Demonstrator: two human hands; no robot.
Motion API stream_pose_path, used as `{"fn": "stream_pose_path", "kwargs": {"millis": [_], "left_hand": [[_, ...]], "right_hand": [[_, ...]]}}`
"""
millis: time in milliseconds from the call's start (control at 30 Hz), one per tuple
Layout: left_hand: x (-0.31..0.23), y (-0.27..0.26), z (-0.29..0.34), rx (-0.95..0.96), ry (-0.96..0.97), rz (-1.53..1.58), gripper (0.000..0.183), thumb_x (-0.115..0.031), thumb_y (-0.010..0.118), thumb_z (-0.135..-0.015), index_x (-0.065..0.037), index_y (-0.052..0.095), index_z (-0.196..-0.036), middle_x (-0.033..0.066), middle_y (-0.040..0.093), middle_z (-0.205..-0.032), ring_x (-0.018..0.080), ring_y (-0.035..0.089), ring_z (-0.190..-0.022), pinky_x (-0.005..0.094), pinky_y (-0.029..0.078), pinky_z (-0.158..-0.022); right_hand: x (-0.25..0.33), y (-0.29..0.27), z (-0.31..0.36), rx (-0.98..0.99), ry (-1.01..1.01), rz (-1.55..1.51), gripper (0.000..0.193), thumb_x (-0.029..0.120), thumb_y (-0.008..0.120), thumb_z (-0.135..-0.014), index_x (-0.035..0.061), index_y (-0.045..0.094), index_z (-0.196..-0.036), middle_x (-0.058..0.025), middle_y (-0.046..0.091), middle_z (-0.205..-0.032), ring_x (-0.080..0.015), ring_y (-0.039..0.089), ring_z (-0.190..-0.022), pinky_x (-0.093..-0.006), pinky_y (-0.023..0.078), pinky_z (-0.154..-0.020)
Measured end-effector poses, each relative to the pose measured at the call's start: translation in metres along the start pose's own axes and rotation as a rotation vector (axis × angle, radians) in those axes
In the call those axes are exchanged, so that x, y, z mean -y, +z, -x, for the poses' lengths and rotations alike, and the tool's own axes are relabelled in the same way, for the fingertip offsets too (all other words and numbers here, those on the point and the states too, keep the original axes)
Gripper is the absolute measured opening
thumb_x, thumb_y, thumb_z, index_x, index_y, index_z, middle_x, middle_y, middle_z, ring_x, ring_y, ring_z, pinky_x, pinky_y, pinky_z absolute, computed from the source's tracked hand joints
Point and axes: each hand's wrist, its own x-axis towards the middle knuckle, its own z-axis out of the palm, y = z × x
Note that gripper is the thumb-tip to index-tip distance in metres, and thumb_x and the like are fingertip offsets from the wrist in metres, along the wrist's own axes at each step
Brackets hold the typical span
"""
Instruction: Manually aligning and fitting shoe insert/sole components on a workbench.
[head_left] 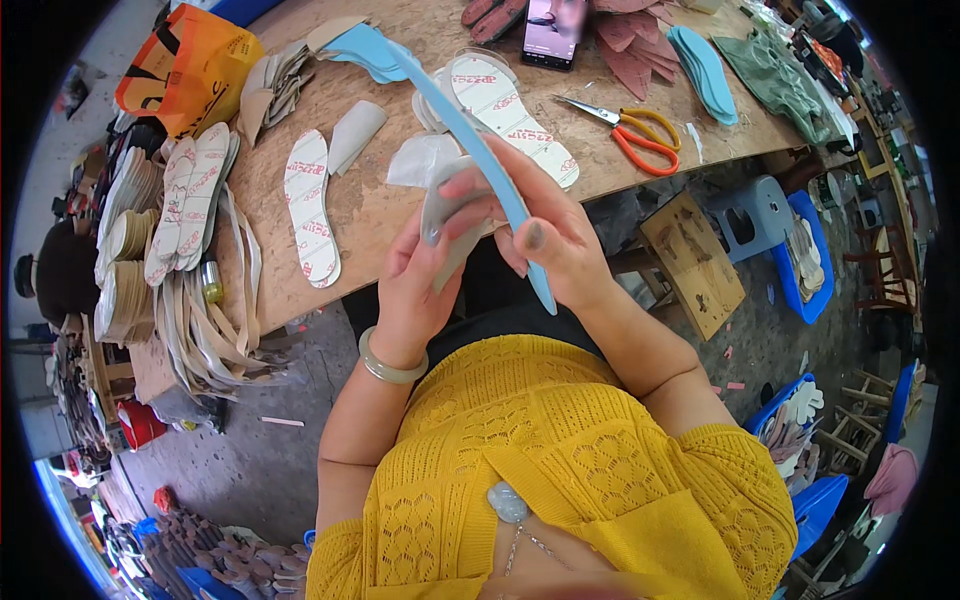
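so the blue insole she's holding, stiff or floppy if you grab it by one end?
Probably semi-flexible: the blue insole shows a gentle curve along its length while the right hand and left hand grip only its lower part, yet the free end does not droop. Likely light, since it looks thin edge-on. Flat, so unlikely to roll.

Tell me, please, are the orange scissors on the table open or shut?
Shut: the scissors lie flat on the table, blades together in one point.
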Motion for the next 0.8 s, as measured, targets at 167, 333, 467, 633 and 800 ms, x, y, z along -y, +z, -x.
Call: {"fn": "stream_pose_path", "kwargs": {"millis": [167, 333, 467, 633, 800], "left_hand": [[-0.004, -0.004, -0.012, -0.105, -0.141, 0.291, 0.052, -0.034, 0.043, -0.100, 0.001, 0.036, -0.138, 0.0140, 0.050, -0.132, 0.0254, 0.050, -0.122, 0.0388, 0.040, -0.102], [-0.003, -0.006, -0.024, -0.181, -0.177, 0.539, 0.045, -0.032, 0.042, -0.100, -0.002, 0.042, -0.133, 0.0116, 0.053, -0.129, 0.0239, 0.054, -0.118, 0.0392, 0.045, -0.099], [-0.001, -0.014, -0.029, -0.238, -0.108, 0.502, 0.043, -0.031, 0.041, -0.101, -0.004, 0.042, -0.134, 0.0102, 0.053, -0.129, 0.0238, 0.053, -0.119, 0.0402, 0.045, -0.099], [0.004, -0.014, -0.032, -0.187, -0.089, 0.504, 0.043, -0.030, 0.039, -0.102, -0.005, 0.040, -0.136, 0.0094, 0.051, -0.132, 0.0237, 0.052, -0.121, 0.0409, 0.044, -0.100], [0.006, -0.008, -0.035, -0.099, -0.031, 0.458, 0.045, -0.029, 0.035, -0.102, -0.004, 0.035, -0.140, 0.0120, 0.049, -0.135, 0.0239, 0.049, -0.124, 0.0425, 0.044, -0.102]], "right_hand": [[-0.010, -0.006, -0.009, -0.042, -0.053, -0.020, 0.070, 0.038, 0.058, -0.092, 0.0019, 0.029, -0.144, -0.0142, 0.053, -0.124, -0.0195, 0.063, -0.100, -0.0150, 0.037, -0.050], [0.001, -0.022, -0.008, -0.265, -0.220, 0.137, 0.067, 0.033, 0.060, -0.091, 0.0015, 0.031, -0.143, -0.0169, 0.054, -0.123, -0.0209, 0.064, -0.095, -0.0160, 0.040, -0.051], [0.010, -0.019, 0.015, -0.466, -0.234, 0.564, 0.072, 0.029, 0.070, -0.081, -0.0021, 0.038, -0.137, -0.0135, 0.057, -0.111, -0.0160, 0.058, -0.085, -0.0197, 0.044, -0.062], [-0.013, -0.008, 0.046, -0.210, -0.360, 1.228, 0.062, 0.014, 0.082, -0.066, 0.0036, 0.057, -0.122, -0.0142, 0.057, -0.098, -0.0263, 0.058, -0.079, -0.0315, 0.051, -0.068], [-0.029, -0.001, 0.054, -0.224, -0.349, 1.253, 0.062, 0.016, 0.083, -0.066, 0.0040, 0.057, -0.122, -0.0134, 0.056, -0.096, -0.0236, 0.058, -0.075, -0.0295, 0.051, -0.059]]}}
